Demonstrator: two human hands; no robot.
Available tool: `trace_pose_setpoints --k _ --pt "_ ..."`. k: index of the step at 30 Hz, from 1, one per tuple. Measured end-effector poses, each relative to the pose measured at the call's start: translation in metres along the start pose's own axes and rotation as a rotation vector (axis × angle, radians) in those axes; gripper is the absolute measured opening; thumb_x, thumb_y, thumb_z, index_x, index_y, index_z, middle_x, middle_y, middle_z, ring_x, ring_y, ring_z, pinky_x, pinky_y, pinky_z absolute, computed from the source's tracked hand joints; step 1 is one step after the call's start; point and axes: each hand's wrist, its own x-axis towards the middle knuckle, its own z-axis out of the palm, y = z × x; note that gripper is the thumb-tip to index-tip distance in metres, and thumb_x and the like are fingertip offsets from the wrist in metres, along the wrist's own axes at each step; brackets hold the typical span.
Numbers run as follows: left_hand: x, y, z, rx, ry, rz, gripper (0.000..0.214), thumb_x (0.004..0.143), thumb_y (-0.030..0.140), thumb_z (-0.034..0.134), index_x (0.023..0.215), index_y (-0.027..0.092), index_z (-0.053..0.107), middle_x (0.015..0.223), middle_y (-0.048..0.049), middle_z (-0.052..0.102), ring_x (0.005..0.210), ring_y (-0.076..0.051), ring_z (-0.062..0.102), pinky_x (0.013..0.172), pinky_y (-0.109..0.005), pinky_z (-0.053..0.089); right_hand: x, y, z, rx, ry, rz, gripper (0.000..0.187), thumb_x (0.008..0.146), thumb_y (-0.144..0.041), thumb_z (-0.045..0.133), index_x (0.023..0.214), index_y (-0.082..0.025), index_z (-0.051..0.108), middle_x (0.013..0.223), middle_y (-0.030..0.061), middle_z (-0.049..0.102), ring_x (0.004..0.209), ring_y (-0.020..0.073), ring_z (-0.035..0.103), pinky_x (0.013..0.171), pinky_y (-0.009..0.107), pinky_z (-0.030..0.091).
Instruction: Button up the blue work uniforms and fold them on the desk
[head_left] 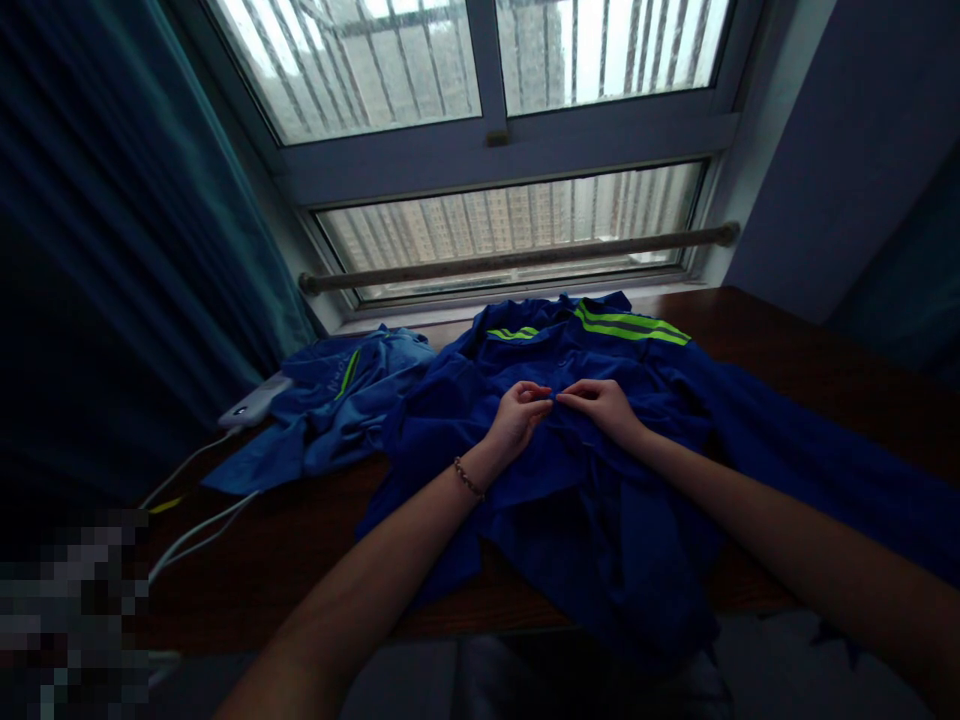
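The left hand [517, 415], a bracelet [469, 479] on its wrist, and the right hand [604, 405] nearly meet at the fingertips, pinching the front of a dark blue garment [622, 520] with yellow-green stripes. It spreads over the middle of the bench [277, 570], hem hanging past the near edge, one sleeve stretched rightward. Toward the far left corner lies a lighter blue garment [330, 420], touching a white device [253, 402] with a cable. Beyond the far edge stands a barred window [487, 160], beside a blue curtain [112, 250].

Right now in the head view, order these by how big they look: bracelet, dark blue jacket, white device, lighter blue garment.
1. Dark blue jacket
2. Lighter blue garment
3. White device
4. Bracelet
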Motion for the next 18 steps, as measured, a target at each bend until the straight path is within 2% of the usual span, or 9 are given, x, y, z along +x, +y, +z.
trace_pose_setpoints --k 4,7,10,13,15,18 --pt "-0.002 0.002 0.002 0.186 0.024 0.072 0.031 0.049 0.012 0.069 0.073 0.015 0.05 0.076 0.0001 0.059 0.066 -0.01 0.056 0.065 -0.024 0.044 0.006 -0.001 -0.005 -0.006 -0.044 0.052 0.029 0.068 -0.042 0.058 0.072 -0.015 0.067 0.064 0.0024 0.065 0.06 0.0145 0.058 0.056 0.023 0.043" --pt "0.0 0.003 0.0 0.327 0.078 0.146 0.026 0.051 0.016 0.07 0.07 0.014 0.052 0.07 0.0005 0.058 0.063 -0.011 0.055 0.062 -0.023 0.043 0.013 -0.008 -0.017 -0.107 -0.104 0.083 0.03 0.068 -0.043 0.059 0.073 -0.015 0.068 0.066 0.003 0.065 0.064 0.0149 0.059 0.057 0.023 0.043" --pt "0.002 0.007 -0.002 0.405 0.146 0.216 0.019 0.052 0.016 0.068 0.064 0.014 0.053 0.072 -0.0012 0.059 0.065 -0.012 0.055 0.062 -0.023 0.043 0.015 -0.021 -0.036 -0.196 -0.264 0.145 0.032 0.059 -0.042 0.068 0.077 -0.016 0.068 0.066 0.0023 0.065 0.055 0.0124 0.056 0.047 0.02 0.04" --pt "-0.004 0.022 0.0 0.443 0.184 0.29 0.014 0.054 0.014 0.065 0.065 0.015 0.056 0.067 0.0001 0.058 0.06 -0.01 0.053 0.058 -0.02 0.041 0.011 -0.031 -0.057 -0.149 -0.414 0.274 0.043 0.047 -0.035 0.076 0.085 -0.016 0.066 0.07 0.0022 0.065 0.048 0.01 0.053 0.039 0.019 0.037" --pt "-0.013 0.037 0.004 0.459 0.046 0.284 0.017 0.057 0.015 0.062 0.073 0.016 0.06 0.058 0.0026 0.055 0.052 -0.008 0.05 0.053 -0.019 0.039 0.009 -0.034 -0.067 -0.072 -0.408 0.389 0.049 0.044 -0.028 0.079 0.089 -0.015 0.065 0.069 0.003 0.065 0.048 0.0114 0.055 0.039 0.02 0.04" --pt "-0.027 0.055 0.012 0.573 -0.416 0.083 0.025 0.058 0.022 0.065 0.082 0.016 0.063 0.051 0.003 0.054 0.043 -0.008 0.047 0.044 -0.019 0.036 0.007 -0.034 -0.07 0.14 -0.302 0.502 0.053 0.044 -0.022 0.078 0.094 -0.014 0.062 0.067 0.0041 0.065 0.051 0.0156 0.059 0.044 0.024 0.046"
